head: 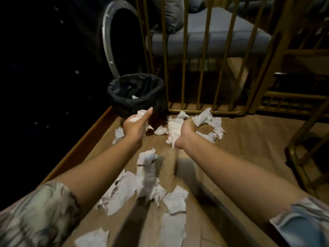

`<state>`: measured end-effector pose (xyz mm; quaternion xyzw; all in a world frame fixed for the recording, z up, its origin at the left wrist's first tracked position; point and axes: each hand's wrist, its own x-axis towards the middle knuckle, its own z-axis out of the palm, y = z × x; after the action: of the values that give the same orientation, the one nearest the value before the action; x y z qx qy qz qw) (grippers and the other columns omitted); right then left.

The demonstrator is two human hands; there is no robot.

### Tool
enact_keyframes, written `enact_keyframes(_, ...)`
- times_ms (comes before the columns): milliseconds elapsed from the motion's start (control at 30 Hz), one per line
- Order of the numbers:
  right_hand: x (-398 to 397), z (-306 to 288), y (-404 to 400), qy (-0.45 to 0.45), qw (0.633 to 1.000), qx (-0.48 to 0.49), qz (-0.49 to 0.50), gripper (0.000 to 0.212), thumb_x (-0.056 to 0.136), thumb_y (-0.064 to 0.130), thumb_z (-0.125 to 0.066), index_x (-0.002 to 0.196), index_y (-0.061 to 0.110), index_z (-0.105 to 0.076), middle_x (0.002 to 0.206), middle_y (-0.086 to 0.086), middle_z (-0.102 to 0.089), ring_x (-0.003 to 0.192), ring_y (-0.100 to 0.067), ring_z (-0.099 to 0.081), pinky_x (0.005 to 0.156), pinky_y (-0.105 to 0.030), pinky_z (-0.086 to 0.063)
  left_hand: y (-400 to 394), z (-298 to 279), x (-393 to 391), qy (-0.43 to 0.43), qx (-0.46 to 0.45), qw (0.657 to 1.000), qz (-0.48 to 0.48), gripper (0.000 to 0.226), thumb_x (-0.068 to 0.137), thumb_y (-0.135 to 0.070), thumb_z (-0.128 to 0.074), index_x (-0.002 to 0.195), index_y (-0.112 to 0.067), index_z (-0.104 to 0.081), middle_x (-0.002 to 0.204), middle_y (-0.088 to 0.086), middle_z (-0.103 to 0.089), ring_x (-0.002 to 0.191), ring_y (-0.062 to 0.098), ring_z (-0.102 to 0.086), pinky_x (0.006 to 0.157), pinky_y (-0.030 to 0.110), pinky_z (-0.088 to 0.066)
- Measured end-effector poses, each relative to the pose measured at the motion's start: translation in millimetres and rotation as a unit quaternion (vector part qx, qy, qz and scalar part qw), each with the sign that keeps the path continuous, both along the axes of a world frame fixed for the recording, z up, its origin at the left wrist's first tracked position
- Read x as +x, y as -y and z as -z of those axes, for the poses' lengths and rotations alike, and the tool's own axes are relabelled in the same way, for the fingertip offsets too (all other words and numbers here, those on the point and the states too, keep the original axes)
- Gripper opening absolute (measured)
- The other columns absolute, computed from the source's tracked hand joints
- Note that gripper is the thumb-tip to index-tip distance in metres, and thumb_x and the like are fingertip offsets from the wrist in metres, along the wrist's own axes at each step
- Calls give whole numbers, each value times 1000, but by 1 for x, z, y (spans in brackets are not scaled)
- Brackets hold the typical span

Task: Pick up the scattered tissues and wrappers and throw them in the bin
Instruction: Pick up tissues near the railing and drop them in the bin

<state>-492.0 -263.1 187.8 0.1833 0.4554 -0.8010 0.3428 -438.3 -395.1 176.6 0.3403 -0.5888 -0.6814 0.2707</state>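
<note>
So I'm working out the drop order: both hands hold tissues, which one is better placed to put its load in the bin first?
Left. The left hand holds its wad right beside the bin, fingertips nearly at its rim. The right hand, gripping a hanging tissue, sits farther right over the floor.

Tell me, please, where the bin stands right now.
In the head view, the black-lined bin stands on the floor left of centre, beside the gold railing, just beyond the left hand holding tissue.

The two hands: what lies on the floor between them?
In the head view, small crumpled tissues lie on the wooden floor between the left hand and the right hand; each hand holds tissue.
</note>
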Motion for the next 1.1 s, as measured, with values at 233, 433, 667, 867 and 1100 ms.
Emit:
enact_keyframes(233, -40, -67, 77, -3, 1000, -25, -12, 37, 89, 27, -26, 83, 6, -56, 78, -8, -62, 67, -24, -53, 68, -30, -41, 66, -31, -33, -64, 224, 972, -12, 53, 66, -47, -68, 107, -14, -67, 87, 1, -68, 47, 16, -60, 40, 17, -43)
enact_keyframes(433, -90, -85, 142, -46, 997, 53, -37, 28, 92, 12, -28, 87, 1, -53, 89, -10, -58, 73, -28, -51, 87, -41, -43, 112, -58, -85, -66, 212, 963, -154, 35, 70, -34, -61, 94, -10, -68, 82, 6, -69, 67, 25, -61, 54, 25, -42)
enact_keyframes(667, -170, -41, 213, -111, 986, 77, -93, 60, 85, 49, -50, 135, 16, -47, 139, -14, -51, 121, -45, -51, 98, -57, -40, 152, -57, -138, -101, 181, 968, -140, 48, 51, -38, -78, 88, -14, -60, 92, 8, -68, 82, 26, -68, 76, 38, -57)
enact_keyframes(867, -155, -53, 192, -73, 993, -60, -77, 70, 92, 47, -51, 148, 10, -30, 143, -16, -39, 138, -48, -27, 109, -69, -16, 176, -25, -144, -78, 187, 976, -84, 80, 29, -9, -59, 109, 0, -59, 94, 14, -65, 89, 39, -67, 77, 46, -57)
enact_keyframes(1100, -133, -34, 159, -106, 990, -67, -68, 53, 99, 28, -48, 147, 10, -32, 143, -23, -43, 131, -38, -45, 105, -50, -42, 163, -11, -94, -58, 67, 990, -105, 51, 86, 8, -48, 131, -16, -50, 120, 12, -59, 100, 24, -62, 84, 35, -55)
